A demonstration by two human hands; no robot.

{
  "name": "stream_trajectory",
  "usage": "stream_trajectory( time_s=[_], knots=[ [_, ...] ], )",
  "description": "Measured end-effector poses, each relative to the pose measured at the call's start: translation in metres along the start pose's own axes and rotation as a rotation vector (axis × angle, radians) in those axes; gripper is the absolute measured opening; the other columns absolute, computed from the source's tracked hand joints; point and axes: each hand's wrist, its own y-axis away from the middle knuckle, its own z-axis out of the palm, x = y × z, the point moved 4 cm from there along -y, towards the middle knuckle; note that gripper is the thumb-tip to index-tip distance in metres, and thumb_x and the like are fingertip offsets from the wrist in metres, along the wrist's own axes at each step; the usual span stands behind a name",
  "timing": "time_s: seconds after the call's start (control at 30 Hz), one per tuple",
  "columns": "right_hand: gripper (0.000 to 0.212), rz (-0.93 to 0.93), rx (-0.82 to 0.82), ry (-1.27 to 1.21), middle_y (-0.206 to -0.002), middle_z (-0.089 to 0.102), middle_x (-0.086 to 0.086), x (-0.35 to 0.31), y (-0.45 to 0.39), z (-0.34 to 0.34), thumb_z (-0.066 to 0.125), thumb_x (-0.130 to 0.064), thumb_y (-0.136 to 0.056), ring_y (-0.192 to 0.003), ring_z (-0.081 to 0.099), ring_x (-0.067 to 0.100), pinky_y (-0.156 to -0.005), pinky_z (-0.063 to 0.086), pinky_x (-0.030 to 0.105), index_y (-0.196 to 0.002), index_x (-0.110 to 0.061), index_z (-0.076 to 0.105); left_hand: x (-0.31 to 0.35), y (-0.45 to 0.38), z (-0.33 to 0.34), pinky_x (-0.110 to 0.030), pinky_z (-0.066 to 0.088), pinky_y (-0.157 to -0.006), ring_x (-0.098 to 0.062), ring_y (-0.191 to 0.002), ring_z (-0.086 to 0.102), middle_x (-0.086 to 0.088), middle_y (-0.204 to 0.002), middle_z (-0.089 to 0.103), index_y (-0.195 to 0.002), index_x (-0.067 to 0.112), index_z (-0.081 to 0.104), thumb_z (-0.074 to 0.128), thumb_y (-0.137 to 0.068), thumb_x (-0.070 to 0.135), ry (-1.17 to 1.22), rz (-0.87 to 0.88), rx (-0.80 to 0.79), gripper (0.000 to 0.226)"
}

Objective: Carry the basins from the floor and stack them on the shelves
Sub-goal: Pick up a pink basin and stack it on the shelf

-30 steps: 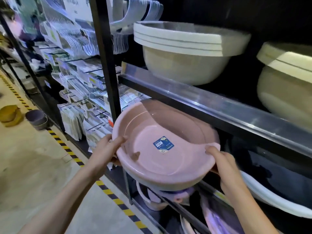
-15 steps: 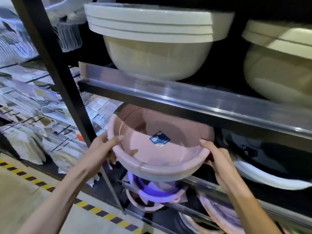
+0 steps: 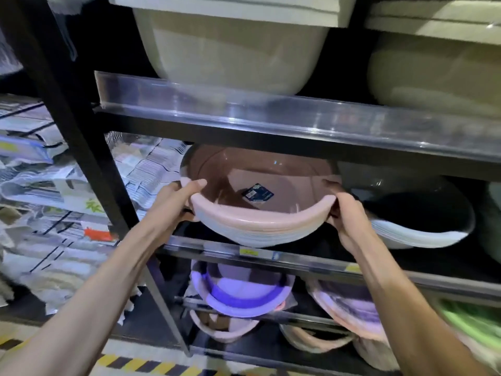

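Under the clear-fronted upper shelf (image 3: pixel 271 115), we hold the pink basin (image 3: pixel 260 210) tilted, its far half already inside the middle shelf (image 3: pixel 298 260) bay. Our left hand (image 3: pixel 173 202) clamps the left rim with the thumb hooked over the lip; our right hand (image 3: pixel 344 213) curls its fingers around the right rim. A dark blue sticker (image 3: pixel 257 193) sits on the basin's floor. Just right of it lies a stack of white basins (image 3: pixel 423 232). Beige basins (image 3: pixel 227 47) fill the shelf above, and purple basins (image 3: pixel 241 291) sit below.
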Motion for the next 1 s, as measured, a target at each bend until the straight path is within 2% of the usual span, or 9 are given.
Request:
stream_trajectory(
  time_s=[0.1,0.27,0.47,0.6,0.73,0.8,0.87,0.93,1.0],
  knots=[
    [0.013,-0.002,-0.025,-0.063,-0.056,0.071,-0.004,0.000,-0.002,0.010,0.065,-0.024,-0.090,-0.050,0.068,0.007,-0.043,0.050,0.017,-0.085,-0.011,0.068,-0.006,-0.013,-0.003,-0.025,0.051,-0.045,-0.013,-0.056,0.061,-0.005,-0.067,0.061,-0.085,0.008,0.061,0.071,-0.088,0.033,0.006,0.023,-0.006,0.027],
    [0.016,0.055,-0.044,-0.130,-0.046,0.065,-0.007,0.012,-0.013,0.023,0.071,-0.030,-0.088,-0.040,0.063,0.005,-0.039,0.046,0.015,-0.088,-0.014,0.066,-0.013,-0.029,-0.006,-0.022,0.050,-0.042,-0.005,-0.046,0.060,0.011,-0.048,0.060,-0.085,0.009,0.060,0.072,-0.077,0.032,0.043,0.020,0.028,0.027],
    [0.016,0.054,-0.072,-0.132,-0.055,0.068,-0.007,0.034,-0.029,0.028,0.072,-0.032,-0.084,-0.057,0.064,0.011,-0.052,0.051,0.022,-0.091,-0.019,0.068,-0.024,-0.039,-0.012,-0.025,0.050,-0.044,-0.008,-0.049,0.063,0.006,-0.054,0.065,-0.086,0.007,0.063,0.075,-0.067,0.039,-0.001,0.011,0.033,0.040],
    [0.043,0.039,-0.061,-0.124,-0.073,0.066,0.000,0.040,-0.037,0.029,0.075,-0.033,-0.080,-0.060,0.063,0.012,-0.054,0.051,0.024,-0.117,-0.012,0.067,-0.033,-0.041,-0.014,-0.027,0.052,-0.045,-0.012,-0.056,0.066,-0.005,-0.068,0.069,-0.093,0.005,0.067,0.077,-0.065,0.041,-0.008,0.024,0.031,0.047],
    [0.063,0.047,-0.075,-0.109,-0.084,0.066,0.004,0.042,-0.040,0.028,0.074,-0.034,-0.082,-0.068,0.066,0.015,-0.058,0.052,0.027,-0.136,-0.006,0.058,-0.037,-0.045,-0.015,-0.027,0.055,-0.050,-0.015,-0.059,0.069,-0.007,-0.069,0.071,-0.093,0.003,0.067,0.078,-0.067,0.038,0.038,0.018,0.027,0.044],
    [0.069,0.054,-0.087,-0.108,-0.101,0.070,0.009,0.041,-0.039,0.028,0.076,-0.035,-0.082,-0.079,0.070,0.018,-0.065,0.055,0.031,-0.140,-0.006,0.053,-0.038,-0.046,-0.015,-0.026,0.057,-0.056,-0.017,-0.066,0.073,-0.005,-0.072,0.075,-0.096,0.005,0.070,0.077,-0.073,0.035,0.072,0.010,-0.002,0.038],
    [0.069,0.053,-0.106,-0.086,-0.108,0.071,0.010,0.038,-0.037,0.025,0.077,-0.038,-0.082,-0.089,0.072,0.021,-0.072,0.057,0.036,-0.139,-0.006,0.053,-0.039,-0.045,-0.015,-0.026,0.059,-0.059,-0.017,-0.072,0.076,-0.005,-0.077,0.078,-0.103,0.008,0.071,0.076,-0.081,0.035,0.094,-0.003,-0.043,0.035],
    [0.063,0.038,-0.171,-0.041,-0.105,0.073,0.006,0.033,-0.031,0.021,0.074,-0.039,-0.086,-0.094,0.072,0.021,-0.076,0.057,0.038,-0.138,-0.008,0.056,-0.039,-0.041,-0.016,-0.027,0.060,-0.065,-0.019,-0.083,0.077,-0.005,-0.085,0.079,-0.111,0.006,0.066,0.079,-0.079,0.045,0.079,-0.011,-0.089,0.053],
    [0.047,-0.003,-0.242,0.040,-0.102,0.076,0.003,0.031,-0.022,0.015,0.068,-0.035,-0.091,-0.101,0.071,0.025,-0.079,0.056,0.038,-0.131,-0.012,0.062,-0.043,-0.034,-0.021,-0.028,0.060,-0.072,-0.021,-0.095,0.075,-0.001,-0.096,0.078,-0.117,0.009,0.061,0.082,-0.069,0.061,0.003,-0.007,-0.113,0.074]
  ],
)
